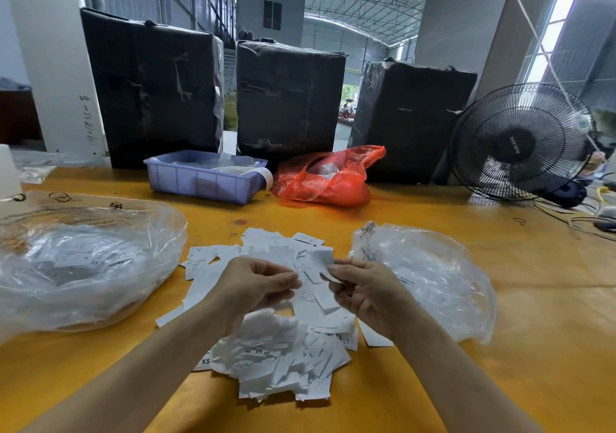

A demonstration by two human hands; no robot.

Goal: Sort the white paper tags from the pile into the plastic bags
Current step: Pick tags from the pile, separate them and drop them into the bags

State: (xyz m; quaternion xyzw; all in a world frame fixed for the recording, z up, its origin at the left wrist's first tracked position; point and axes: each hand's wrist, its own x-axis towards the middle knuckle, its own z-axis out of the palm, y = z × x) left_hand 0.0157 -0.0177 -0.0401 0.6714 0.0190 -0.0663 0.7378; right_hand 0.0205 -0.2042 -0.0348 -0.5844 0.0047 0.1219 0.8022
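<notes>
Head view: a pile of white paper tags (pixel 283 342) is spread across the middle of an orange table (pixel 500 349), and both hands are held above it. The left hand (pixel 256 291) is seen with its fingers curled inward and thumb pressed toward the fingertips; whether a tag is pinched there cannot be told. The right hand (pixel 366 294) is curled as well, and a small tag (pixel 330 276) is pinched between its thumb and forefinger, just beside the left fingertips.

Some tags in the pile are printed with size marks such as XS and L. A clear plastic bag (pixel 83 266) holding tags is laid on the table to the left of the pile, and a second clear plastic bag (pixel 430 276) is laid to the right, its edge near the right hand.

Farther back on the table, a pale blue plastic bin (pixel 203 179) is set beside a red plastic bag (pixel 326 179). Behind them, three large black-wrapped bales (pixel 290 99) are stood upright in a row. A black fan (pixel 520 142) is placed at the right rear of the table.
</notes>
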